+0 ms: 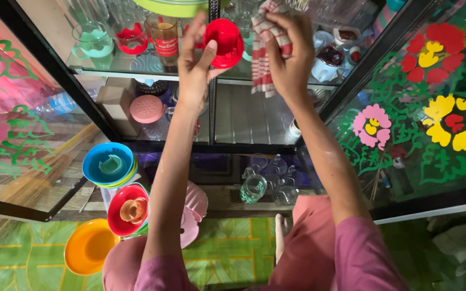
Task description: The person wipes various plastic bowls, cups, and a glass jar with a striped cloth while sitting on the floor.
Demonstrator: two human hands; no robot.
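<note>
My left hand holds a small red plastic bowl-shaped lid up in front of the glass cabinet's upper shelf. My right hand grips a red-and-white checked cloth right beside the red piece, the cloth hanging down from my fingers. Both arms reach up from pink sleeves at the bottom of the view.
The glass shelf carries cups, glass jars and mugs. Below stand a pink lid and several glasses. On the floor at left sit stacked blue, red and orange bowls. Open glass doors painted with flowers flank the cabinet.
</note>
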